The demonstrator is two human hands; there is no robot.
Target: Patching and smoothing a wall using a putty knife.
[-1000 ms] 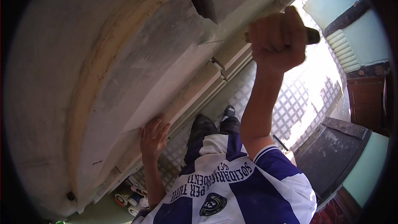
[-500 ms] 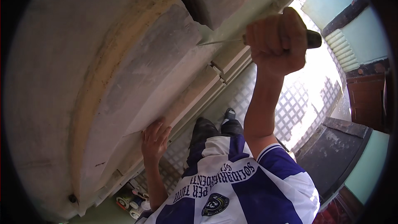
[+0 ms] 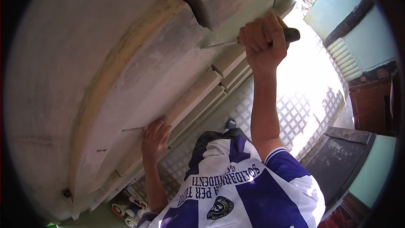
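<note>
My right hand (image 3: 265,42) is closed around the dark handle (image 3: 292,35) of a hand tool with a thin, tapering metal blade (image 3: 221,44). The blade points left, its tip at or close to the pale grey surface (image 3: 168,67) of a large panel; I cannot tell whether it touches. Just above the tip, a jagged dark gap (image 3: 196,10) breaks the panel and its curved yellowish band (image 3: 107,69). My left hand (image 3: 156,137) lies with fingers stretched out on the panel's stepped edge, beside a thin dark crack (image 3: 133,129).
Long ledges with notches (image 3: 216,71) run along the panel's lower side. A lattice-patterned tiled floor (image 3: 291,109) lies below, brightly sunlit. To the right stand a dark worn tabletop (image 3: 337,152) and a brown wooden cabinet (image 3: 369,107). Several round spools or containers (image 3: 130,211) sit at lower left.
My right hand has moved left and slightly down with the tool, its blade tip staying near the same part of the panel. My left hand keeps its place on the edge.
</note>
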